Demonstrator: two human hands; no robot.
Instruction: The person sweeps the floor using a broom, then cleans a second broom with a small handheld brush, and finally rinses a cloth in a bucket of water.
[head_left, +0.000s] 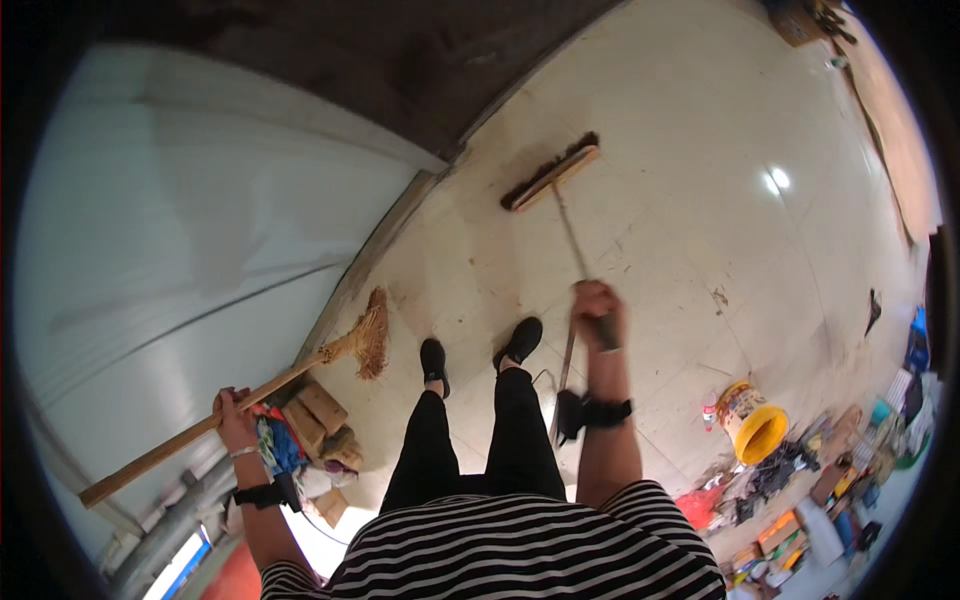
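Observation:
My left hand (235,420) is closed round the wooden handle of a straw broom (360,342), which is held slantwise at my left. The broom's frayed straw head is near the foot of the pale wall. My right hand (600,305), somewhat blurred, grips the thin handle of a push broom (552,178). That broom's wide wooden head with dark bristles rests on the floor ahead of my feet. A thin rod (567,368) shows below my right hand; I cannot make out whether it is the same handle.
The tiled floor (690,210) has scattered bits of debris. A pale wall panel (190,220) stands at left, cardboard boxes (318,408) by its foot. To the right are a yellow bucket (760,432) tipped over, a small bottle (709,416) and piled clutter (840,500).

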